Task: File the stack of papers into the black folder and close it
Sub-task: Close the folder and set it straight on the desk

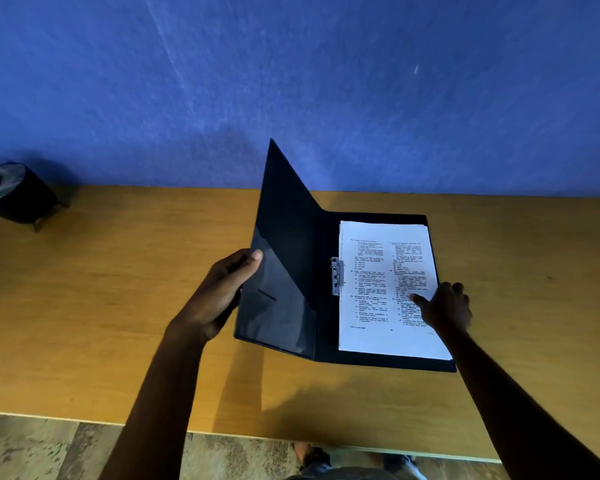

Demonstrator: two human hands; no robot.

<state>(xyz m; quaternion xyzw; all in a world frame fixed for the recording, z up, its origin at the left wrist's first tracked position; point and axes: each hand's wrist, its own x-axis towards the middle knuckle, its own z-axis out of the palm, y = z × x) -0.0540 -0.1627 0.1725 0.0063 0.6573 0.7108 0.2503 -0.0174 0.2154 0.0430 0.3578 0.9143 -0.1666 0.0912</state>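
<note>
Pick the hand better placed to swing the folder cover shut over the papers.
Left. The left hand already grips the outer edge of the raised cover, half lifted. The right hand lies on the papers at the black folder's right edge, in the cover's path, so it should withdraw.

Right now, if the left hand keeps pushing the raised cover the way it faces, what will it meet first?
Probably the stack of papers inside the black folder: the left hand grips the cover's outer edge. The right hand resting there could be caught first; depth is unclear.
</note>
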